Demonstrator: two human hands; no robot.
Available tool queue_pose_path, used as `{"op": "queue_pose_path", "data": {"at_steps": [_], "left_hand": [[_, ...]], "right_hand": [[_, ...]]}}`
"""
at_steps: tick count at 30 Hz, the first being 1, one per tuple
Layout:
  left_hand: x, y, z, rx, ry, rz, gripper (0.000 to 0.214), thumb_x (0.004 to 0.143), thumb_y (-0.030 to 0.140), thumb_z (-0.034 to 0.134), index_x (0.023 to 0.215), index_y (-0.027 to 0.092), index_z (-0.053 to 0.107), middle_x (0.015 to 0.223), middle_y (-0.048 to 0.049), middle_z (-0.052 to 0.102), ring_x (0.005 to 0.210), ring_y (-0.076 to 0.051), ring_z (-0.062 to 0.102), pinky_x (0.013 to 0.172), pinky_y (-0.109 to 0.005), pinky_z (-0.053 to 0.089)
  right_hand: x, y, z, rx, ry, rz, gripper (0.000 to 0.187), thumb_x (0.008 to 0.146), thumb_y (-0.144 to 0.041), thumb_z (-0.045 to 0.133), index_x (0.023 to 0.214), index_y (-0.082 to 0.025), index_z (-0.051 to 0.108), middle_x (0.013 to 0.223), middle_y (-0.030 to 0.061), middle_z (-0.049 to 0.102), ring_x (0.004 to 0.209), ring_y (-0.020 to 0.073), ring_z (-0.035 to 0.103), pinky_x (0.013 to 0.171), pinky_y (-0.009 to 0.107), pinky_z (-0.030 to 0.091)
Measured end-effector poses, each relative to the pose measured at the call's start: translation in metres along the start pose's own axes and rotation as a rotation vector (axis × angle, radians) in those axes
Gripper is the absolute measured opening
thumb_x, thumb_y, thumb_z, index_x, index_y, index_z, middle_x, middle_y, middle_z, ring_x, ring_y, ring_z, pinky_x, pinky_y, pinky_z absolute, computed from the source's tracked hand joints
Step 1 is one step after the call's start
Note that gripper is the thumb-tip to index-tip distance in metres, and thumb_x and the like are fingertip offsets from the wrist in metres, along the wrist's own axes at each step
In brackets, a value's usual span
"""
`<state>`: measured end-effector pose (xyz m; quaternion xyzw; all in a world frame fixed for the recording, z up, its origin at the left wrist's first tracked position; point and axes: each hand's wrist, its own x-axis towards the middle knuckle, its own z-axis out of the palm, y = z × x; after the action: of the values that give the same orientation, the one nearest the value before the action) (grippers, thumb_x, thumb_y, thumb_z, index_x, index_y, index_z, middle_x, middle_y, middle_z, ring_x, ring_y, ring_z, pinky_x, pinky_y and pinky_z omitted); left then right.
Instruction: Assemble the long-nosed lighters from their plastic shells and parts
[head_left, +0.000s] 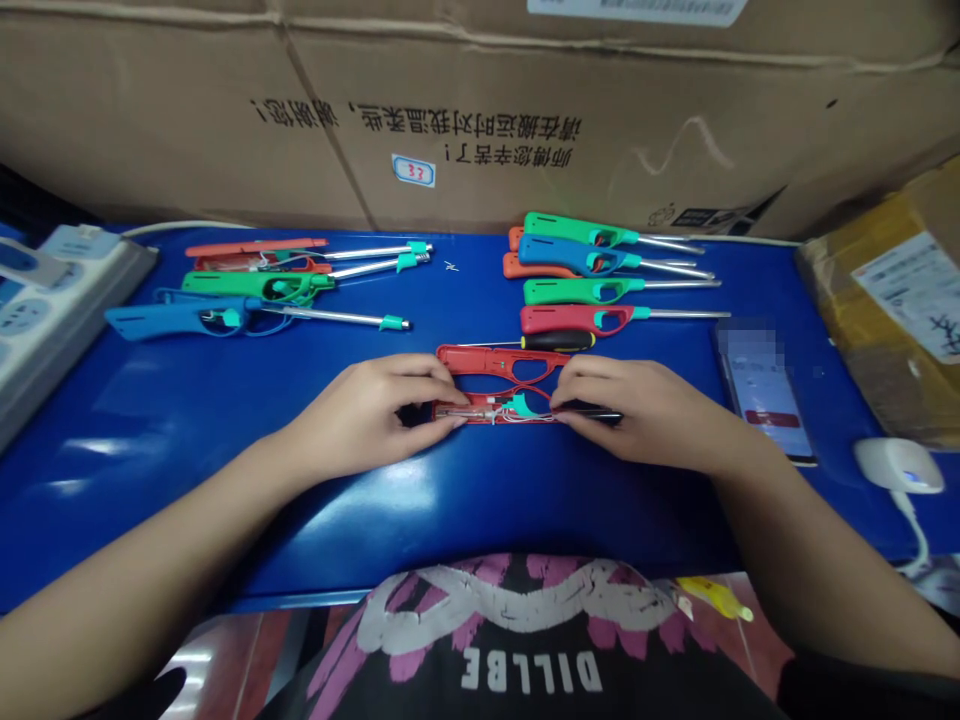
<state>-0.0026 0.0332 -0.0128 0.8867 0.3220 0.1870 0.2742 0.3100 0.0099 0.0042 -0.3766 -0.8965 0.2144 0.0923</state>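
Observation:
An opened red gas lighter lies in front of me. Its lower casing half (pixel 484 412) holds a clear part, thin wires and a teal trigger (pixel 523 404). The other casing half (pixel 480 362) lies just beyond it. My left hand (pixel 382 405) pinches the left end of the lower half between thumb and fingers. My right hand (pixel 637 405) is closed at the right end, fingertips at the casing and wires. A slim dark rod (pixel 596 413) shows between its thumb and fingers; its kind is unclear. A black-and-yellow screwdriver (pixel 559 342) lies behind the casing.
Several assembled lighters (pixel 577 320) lie at back right, and opened ones (pixel 176 320) at back left. A phone (pixel 765 400) and a white device (pixel 898 465) are at right. A power strip (pixel 45 300) is at left. Cardboard boxes (pixel 225 150) stand behind.

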Motion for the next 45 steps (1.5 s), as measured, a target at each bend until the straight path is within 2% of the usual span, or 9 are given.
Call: {"op": "queue_pose_path", "data": {"at_steps": [4, 10, 16, 23, 28, 34, 45], "left_hand": [[0.001, 0.0, 0.002, -0.004, -0.021, -0.002, 0.019, 0.095, 0.03, 0.065, 0.108, 0.022, 0.076, 0.104, -0.0048, 0.073, 0.093, -0.016, 0.07, 0.083, -0.026, 0.056], [0.001, 0.0, 0.001, -0.019, -0.017, -0.009, 0.019, 0.095, 0.031, 0.065, 0.106, 0.02, 0.077, 0.101, -0.005, 0.073, 0.089, -0.015, 0.07, 0.08, -0.025, 0.056], [0.002, 0.001, -0.001, -0.061, -0.02, -0.006, 0.02, 0.095, 0.029, 0.064, 0.107, 0.019, 0.077, 0.103, -0.0054, 0.074, 0.09, -0.015, 0.071, 0.08, -0.024, 0.056], [0.004, -0.004, -0.003, -0.106, -0.025, 0.005, 0.018, 0.096, 0.03, 0.065, 0.105, 0.021, 0.078, 0.1, -0.0051, 0.075, 0.09, -0.015, 0.071, 0.083, -0.026, 0.056], [0.004, -0.005, -0.002, -0.099, -0.024, 0.003, 0.018, 0.095, 0.029, 0.066, 0.104, 0.021, 0.078, 0.1, -0.005, 0.075, 0.09, -0.015, 0.07, 0.082, -0.026, 0.056], [0.003, -0.005, -0.002, -0.093, -0.011, 0.013, 0.017, 0.094, 0.028, 0.068, 0.106, 0.021, 0.079, 0.1, -0.0046, 0.075, 0.09, -0.015, 0.071, 0.083, -0.025, 0.056], [0.002, -0.007, -0.005, -0.105, -0.018, -0.025, 0.019, 0.091, 0.025, 0.068, 0.106, 0.021, 0.078, 0.104, -0.005, 0.075, 0.089, -0.015, 0.071, 0.081, -0.023, 0.057]], "right_hand": [[0.001, 0.0, 0.004, 0.06, -0.032, -0.021, 0.014, 0.099, -0.022, 0.052, 0.101, -0.023, 0.066, 0.107, 0.0039, 0.067, 0.091, 0.0159, 0.064, 0.078, 0.029, 0.049], [0.0, 0.0, 0.006, 0.09, 0.001, -0.022, 0.013, 0.098, -0.023, 0.055, 0.097, -0.022, 0.067, 0.105, 0.0026, 0.068, 0.088, 0.0145, 0.064, 0.075, 0.028, 0.048], [0.004, -0.004, 0.009, 0.105, 0.018, 0.052, 0.013, 0.097, -0.021, 0.055, 0.091, -0.021, 0.067, 0.099, 0.0035, 0.066, 0.087, 0.0154, 0.062, 0.075, 0.028, 0.047], [0.006, -0.002, 0.011, 0.202, 0.087, 0.103, 0.007, 0.092, -0.017, 0.061, 0.089, -0.021, 0.067, 0.091, 0.0018, 0.065, 0.073, 0.0124, 0.055, 0.066, 0.027, 0.043], [0.005, -0.003, 0.009, 0.23, 0.064, 0.11, 0.011, 0.091, -0.015, 0.06, 0.09, -0.021, 0.069, 0.093, 0.0029, 0.066, 0.079, 0.0136, 0.058, 0.068, 0.027, 0.044], [0.006, -0.004, 0.013, 0.26, 0.113, 0.239, 0.006, 0.086, -0.016, 0.066, 0.087, -0.02, 0.07, 0.077, -0.0017, 0.059, 0.061, 0.0096, 0.046, 0.058, 0.025, 0.038], [0.002, 0.003, 0.008, 0.312, 0.115, 0.287, 0.005, 0.084, -0.02, 0.068, 0.086, -0.022, 0.072, 0.075, -0.0027, 0.057, 0.06, 0.0096, 0.044, 0.057, 0.026, 0.036]]}}
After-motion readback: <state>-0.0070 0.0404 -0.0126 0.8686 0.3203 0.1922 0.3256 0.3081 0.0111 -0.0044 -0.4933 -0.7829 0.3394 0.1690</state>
